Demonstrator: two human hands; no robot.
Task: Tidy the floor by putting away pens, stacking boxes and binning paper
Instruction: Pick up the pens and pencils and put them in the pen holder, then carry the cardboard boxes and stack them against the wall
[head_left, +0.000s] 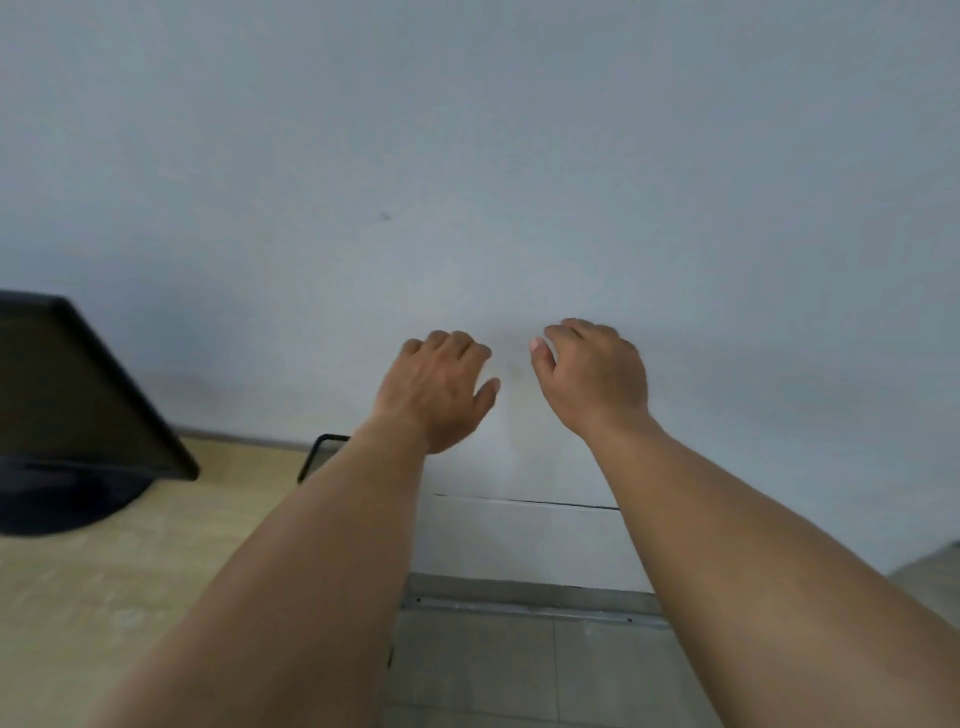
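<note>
From the head view, both my bare forearms reach forward, with my left hand and right hand side by side and near each other, backs up, in front of a pale grey wall. My left fingers bend away from me and the thumb sticks out to the side. My right thumb points toward the left hand, and the other fingers curl down out of sight. I cannot tell whether either set of fingers is gripping anything, because the tips are hidden.

Below my hands and between my forearms is a white block that looks like stacked white boxes. A thin dark seam runs across it, but its top blends into the wall, so I am not sure of its outline. It stands on the tiled floor, just behind a metal strip.

To my left is a light wooden bench. It carries a dark monitor on a round base. Near the bench's far edge is a thin black wire frame, partly hidden behind my left forearm.
</note>
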